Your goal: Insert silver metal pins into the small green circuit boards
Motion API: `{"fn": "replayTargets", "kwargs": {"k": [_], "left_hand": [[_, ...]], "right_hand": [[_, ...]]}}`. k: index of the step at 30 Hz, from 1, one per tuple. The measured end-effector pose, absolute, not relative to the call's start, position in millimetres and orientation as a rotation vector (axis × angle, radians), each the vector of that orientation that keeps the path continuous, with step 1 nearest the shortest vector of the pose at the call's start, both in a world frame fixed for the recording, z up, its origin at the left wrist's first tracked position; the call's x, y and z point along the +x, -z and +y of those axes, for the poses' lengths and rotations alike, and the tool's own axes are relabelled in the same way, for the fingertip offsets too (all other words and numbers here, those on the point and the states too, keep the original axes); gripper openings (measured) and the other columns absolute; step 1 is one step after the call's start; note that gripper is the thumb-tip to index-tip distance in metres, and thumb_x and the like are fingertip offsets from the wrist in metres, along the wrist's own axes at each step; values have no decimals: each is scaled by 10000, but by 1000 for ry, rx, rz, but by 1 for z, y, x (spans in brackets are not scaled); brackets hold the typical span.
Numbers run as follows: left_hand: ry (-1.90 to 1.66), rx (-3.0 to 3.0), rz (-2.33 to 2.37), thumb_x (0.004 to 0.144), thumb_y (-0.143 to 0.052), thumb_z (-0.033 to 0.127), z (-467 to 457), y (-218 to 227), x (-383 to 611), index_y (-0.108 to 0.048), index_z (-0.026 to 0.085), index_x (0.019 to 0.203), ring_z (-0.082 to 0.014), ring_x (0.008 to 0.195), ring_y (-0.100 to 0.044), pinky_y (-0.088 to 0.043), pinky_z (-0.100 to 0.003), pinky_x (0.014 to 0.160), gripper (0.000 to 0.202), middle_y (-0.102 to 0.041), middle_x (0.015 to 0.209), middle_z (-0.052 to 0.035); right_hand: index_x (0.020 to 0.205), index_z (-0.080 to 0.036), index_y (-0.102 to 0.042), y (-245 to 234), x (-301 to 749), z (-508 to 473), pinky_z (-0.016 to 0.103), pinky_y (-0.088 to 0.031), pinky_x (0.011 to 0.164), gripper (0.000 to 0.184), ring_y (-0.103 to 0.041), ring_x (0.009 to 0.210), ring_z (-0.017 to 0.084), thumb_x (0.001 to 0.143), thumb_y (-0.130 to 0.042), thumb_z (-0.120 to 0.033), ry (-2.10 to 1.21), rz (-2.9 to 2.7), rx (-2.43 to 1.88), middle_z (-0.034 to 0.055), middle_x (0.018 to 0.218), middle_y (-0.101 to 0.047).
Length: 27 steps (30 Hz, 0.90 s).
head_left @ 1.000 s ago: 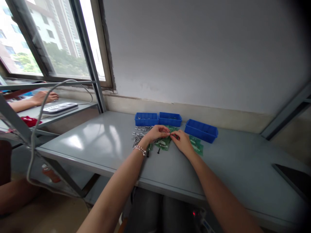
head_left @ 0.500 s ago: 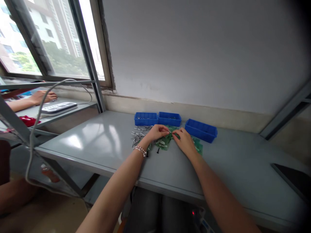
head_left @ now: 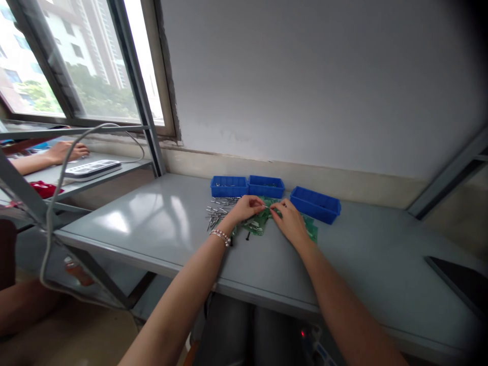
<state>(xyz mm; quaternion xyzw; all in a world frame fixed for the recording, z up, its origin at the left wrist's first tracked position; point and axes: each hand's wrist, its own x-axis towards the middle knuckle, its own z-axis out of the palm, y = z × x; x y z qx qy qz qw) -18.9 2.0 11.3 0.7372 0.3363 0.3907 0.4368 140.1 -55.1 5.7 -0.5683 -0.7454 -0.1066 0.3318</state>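
Observation:
My left hand (head_left: 248,207) and my right hand (head_left: 286,217) work close together, fingertips pinched. A thin, pale sliver shows between them, too small to name. Beneath and around the fingers lie green plastic bags (head_left: 258,225) with small metal parts inside. To the left of my left hand, a heap of silver screws or bolts (head_left: 216,212) is spread on the grey table (head_left: 145,213). A dark screw (head_left: 248,236) stands or lies just in front of the bags. My fingers hide part of the bags.
Two blue bins (head_left: 229,187) with small parts stand behind the heap, and a third blue bin (head_left: 315,205) sits to the right. A dark flat object (head_left: 457,282) lies at the far right. Leftward, another person's hand (head_left: 68,151) rests near a white device (head_left: 93,170), past a cable.
Both hands hold nearly the same place. The fingertips have shifted slightly, and a pale sliver now shows more clearly between them.

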Motion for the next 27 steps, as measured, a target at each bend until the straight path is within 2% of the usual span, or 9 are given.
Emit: {"fn": "replayTargets", "kwargs": {"k": [14,27], "left_hand": [[-950,1899,859,671,-638,268,4,-8,-21,-625,85,737,-98,529,-494,-376,-196,513,195,-571,570,-12],[-969,1916,831,692,-620,276,4,-10,-21,-626,84,737,-93,541,-481,-372,-194,524,197,-554,570,-8]], "right_hand": [[854,-209,-635,-1,142,-51,262,-416,596,147,-550,726,176,814,-494,-229,179,-1912,-1391,50,821,-519],[838,-188,-635,8,144,-40,279,-424,598,186,-519,620,157,814,-478,-285,64,-1847,-1279,39,740,-515]]}}
